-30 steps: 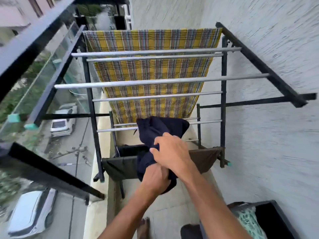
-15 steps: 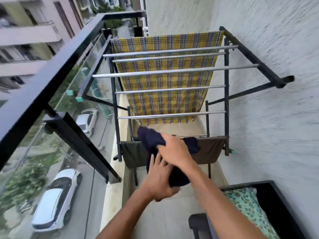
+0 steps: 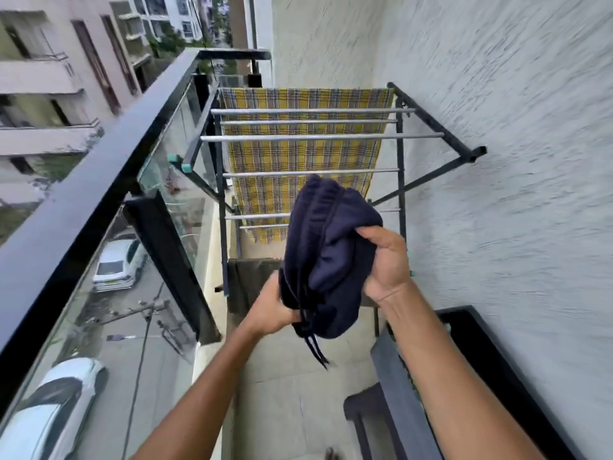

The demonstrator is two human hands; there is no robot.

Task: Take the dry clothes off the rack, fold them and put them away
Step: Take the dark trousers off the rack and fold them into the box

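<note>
A bundled navy garment with a dangling drawstring is held up in front of me, clear of the drying rack. My left hand grips its lower left edge. My right hand clutches its right side. A yellow plaid cloth hangs over the rack's far top bars. A dark olive garment hangs on the rack's low front bar, partly hidden behind the navy bundle.
A black laundry basket stands at the lower right by the textured wall. The glass balustrade with a black rail runs along the left, above a street with parked cars. Narrow tiled floor lies between them.
The navy garment has come up and away from the rack's low bar. My right hand moved to its right side and my left hand now grips it from below. The view tilted upward.
</note>
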